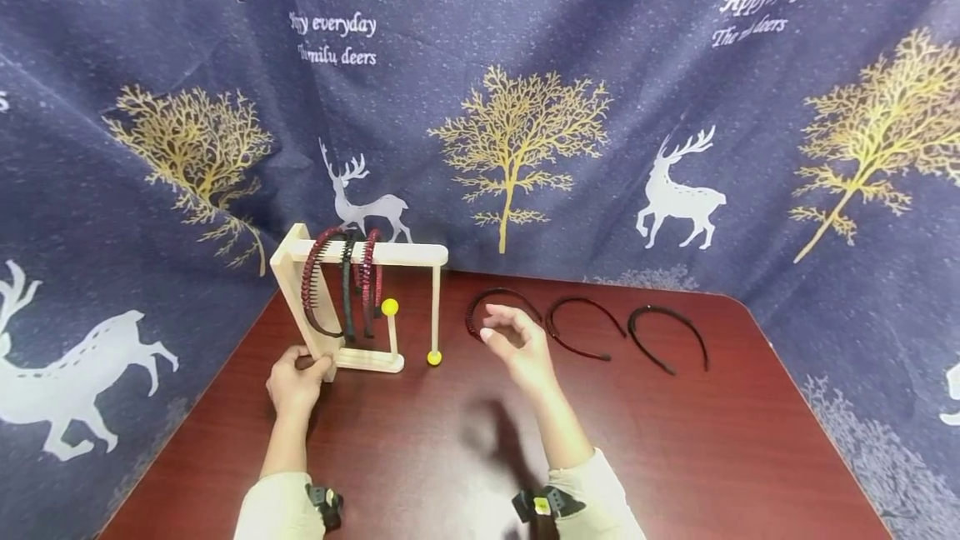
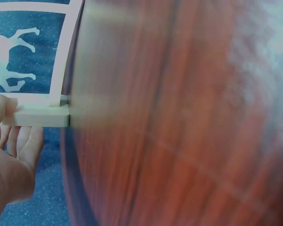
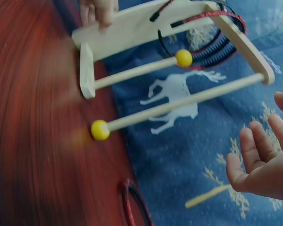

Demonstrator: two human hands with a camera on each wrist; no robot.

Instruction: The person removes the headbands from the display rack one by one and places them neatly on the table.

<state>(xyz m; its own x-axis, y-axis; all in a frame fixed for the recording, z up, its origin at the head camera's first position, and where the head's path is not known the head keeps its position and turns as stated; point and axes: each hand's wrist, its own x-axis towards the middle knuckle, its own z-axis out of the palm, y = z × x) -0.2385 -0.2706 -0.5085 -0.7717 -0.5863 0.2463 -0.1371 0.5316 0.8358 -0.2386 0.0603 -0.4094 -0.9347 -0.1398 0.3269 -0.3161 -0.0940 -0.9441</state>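
Note:
A pale wooden rack (image 1: 408,254) with yellow ball ends stands on the left of the table. Several headbands (image 1: 367,273), dark red and black, hang from its top bar. My left hand (image 1: 295,386) grips the lower edge of the rack's upright board; in the left wrist view the thumb lies on one side of the wood (image 2: 42,115) and the fingers on the other. My right hand (image 1: 525,348) is raised over the table with bent, relaxed fingers, holding nothing. In the head view it overlaps a dark red headband (image 1: 474,315) lying behind it.
Two more headbands lie to the right, a dark red one (image 1: 577,348) and a black one (image 1: 693,327). A hanging rod with a yellow ball (image 1: 434,358) drops from the top bar's free end. Behind the reddish-brown table (image 1: 675,457) hangs a blue cloth (image 1: 450,48) with deer and trees.

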